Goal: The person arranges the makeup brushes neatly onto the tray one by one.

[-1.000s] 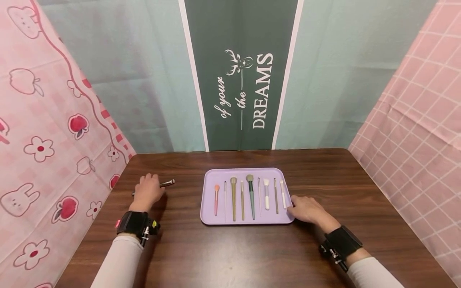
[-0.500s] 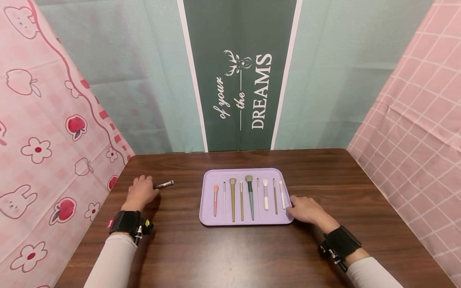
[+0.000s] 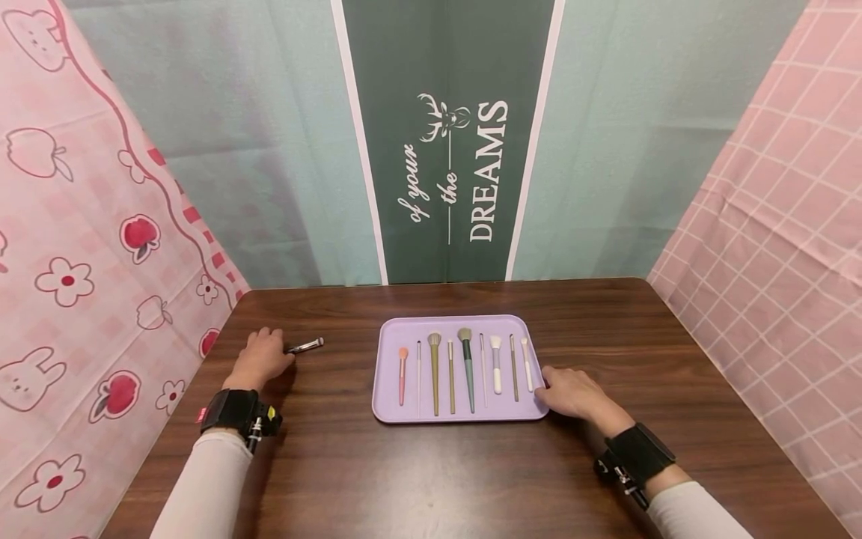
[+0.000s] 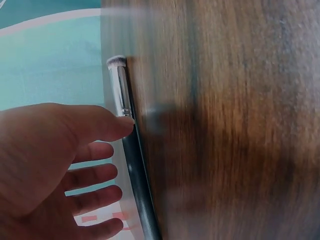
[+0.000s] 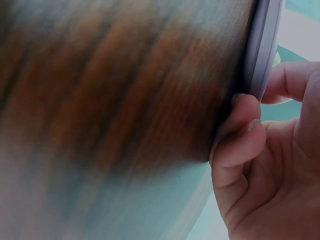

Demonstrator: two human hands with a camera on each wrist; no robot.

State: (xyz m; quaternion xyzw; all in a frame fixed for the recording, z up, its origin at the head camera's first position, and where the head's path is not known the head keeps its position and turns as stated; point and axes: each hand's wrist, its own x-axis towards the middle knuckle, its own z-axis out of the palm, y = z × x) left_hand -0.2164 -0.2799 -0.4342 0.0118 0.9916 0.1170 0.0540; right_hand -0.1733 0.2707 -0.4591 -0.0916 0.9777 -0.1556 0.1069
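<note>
On the table's left side lies a makeup brush [image 4: 137,180] with a black handle, silver ferrule and short dense bristles. My left hand [image 3: 261,358] is over its handle end; in the left wrist view the thumb tip overlaps the brush just below the ferrule, while the other fingers are spread apart alongside. At the tray's lower right corner, my right hand [image 3: 571,391] grips the rim of the lilac tray [image 5: 262,55], thumb on one side and curled fingers on the other. Several makeup brushes lie side by side in the tray, among them a coral one [image 3: 402,374] and a teal-handled one [image 3: 468,374].
The dark wooden table [image 3: 431,479] carries the tray near its middle. A teal and green cloth [image 3: 269,165] hangs behind it. Pink patterned cloth [image 3: 81,314] hangs at the left, pink checked cloth [image 3: 774,314] at the right.
My left hand has slid left along the black brush, uncovering more of its handle; the brush has stayed about where it was. The right hand keeps its grip on the tray.
</note>
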